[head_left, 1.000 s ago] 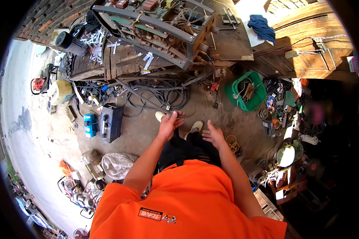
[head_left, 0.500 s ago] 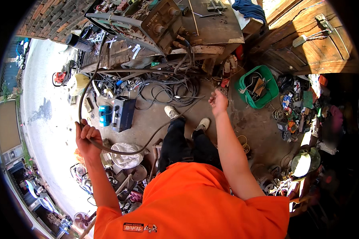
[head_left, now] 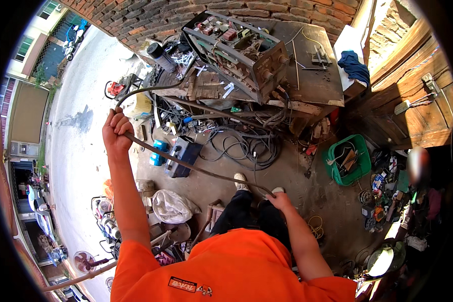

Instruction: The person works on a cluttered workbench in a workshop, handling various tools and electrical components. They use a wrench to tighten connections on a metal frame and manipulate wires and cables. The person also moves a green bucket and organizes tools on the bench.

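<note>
Dark Cable Held in Both Hands over a Cluttered Workshop Floor

A worn workbench [head_left: 314,93] was set against a brick wall [head_left: 151,20], its top occupied by an opened machine [head_left: 236,58] in a metal frame, with exposed parts inside. A blue cloth [head_left: 354,65] was draped beside the bench, near a wooden panel [head_left: 405,128]. On the grey floor [head_left: 299,176], coiled cables [head_left: 259,151], a dark case [head_left: 183,158], a blue motor-like unit [head_left: 158,152] and a green bin [head_left: 355,178] were spread out, and a pale road [head_left: 75,166] was seen beyond at the left.

A dark cable [head_left: 196,170] was stretched in front of the body, above the floor; from the left hand one length was curved over to the bench. The fingers of the left hand [head_left: 118,132] were curled tightly around it. Its other length was gripped at the right hand [head_left: 279,200], whose fingers were closed on it, though partly hidden.

A dark rectangular label [head_left: 182,284] with lettering was borne by the orange shirt [head_left: 246,267], beside a small printed figure [head_left: 205,290]. Faint marks on the machine's end plate [head_left: 268,68] could not be made out.
</note>
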The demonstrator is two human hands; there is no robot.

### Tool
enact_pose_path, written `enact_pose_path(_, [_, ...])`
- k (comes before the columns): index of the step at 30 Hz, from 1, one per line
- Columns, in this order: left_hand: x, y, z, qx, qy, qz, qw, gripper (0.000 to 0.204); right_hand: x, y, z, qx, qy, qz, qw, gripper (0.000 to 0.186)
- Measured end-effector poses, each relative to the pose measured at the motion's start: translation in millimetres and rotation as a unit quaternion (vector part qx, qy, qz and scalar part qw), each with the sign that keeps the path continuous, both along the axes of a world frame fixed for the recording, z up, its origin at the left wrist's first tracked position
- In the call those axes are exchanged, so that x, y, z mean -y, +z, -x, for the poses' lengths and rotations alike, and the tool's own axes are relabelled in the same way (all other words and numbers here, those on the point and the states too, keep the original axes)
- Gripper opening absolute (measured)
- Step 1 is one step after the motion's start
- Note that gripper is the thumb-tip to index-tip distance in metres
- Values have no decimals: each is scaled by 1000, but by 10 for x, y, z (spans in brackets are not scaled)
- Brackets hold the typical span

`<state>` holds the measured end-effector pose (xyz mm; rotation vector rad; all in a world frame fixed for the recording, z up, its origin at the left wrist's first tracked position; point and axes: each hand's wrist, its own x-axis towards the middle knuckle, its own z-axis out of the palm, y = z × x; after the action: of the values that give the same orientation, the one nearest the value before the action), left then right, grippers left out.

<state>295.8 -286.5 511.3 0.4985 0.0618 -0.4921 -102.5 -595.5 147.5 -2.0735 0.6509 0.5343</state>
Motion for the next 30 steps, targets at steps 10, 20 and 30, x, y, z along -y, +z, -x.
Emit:
enact_pose_path(10, [-1248,-838,-988,-48,95,-552,827,35,675,645,562,-95,-178,288,936,36])
enact_pose_path(20, [-1043,-2082,-589,224,120,-941,222,48,423,2081,-253,158,-83,329,927,31])
enact_pose_path(30, [2023,-1104,2068,618,-349,-413,571,42,127,2635,-485,164,-18,212,963,22])
